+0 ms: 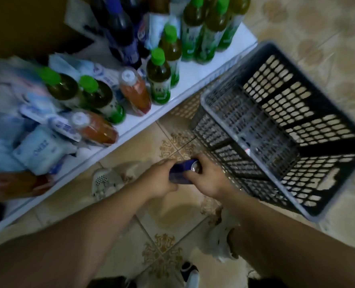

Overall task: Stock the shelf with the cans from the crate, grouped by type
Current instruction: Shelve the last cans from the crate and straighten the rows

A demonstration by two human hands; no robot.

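Two hands are closed on one blue can [182,171], held on its side above the tiled floor [168,217], just beside the near corner of the crate [297,204]. The left hand [160,180] is wrapped around the can's body; the right hand [207,179] is clamped over the end nearest the crate, where the silver top with its pull tab shows between the fingers. Both forearms are bare.

The dark plastic crate, lattice-walled, stands on the floor. Its interior looks nearly bare; a small red-and-white scrap on the crate's near wall is too blurred to identify.

Left of the crate a low white shelf [193,69] is set, its front edge touching the crate's far corner or just beside it; which cannot be told. On the shelf, green-capped bottles [158,77] of dark green drink stand upright in groups, two orange drink bottles [135,92] with white caps stand nearer the shelf's front, and dark bottles with blue labels [122,36] stand further back. Further from the crate, pale blue-and-white packets [43,146] are heaped, heavily blurred.

A pale sandal [104,183] lies on the floor between shelf and hands.
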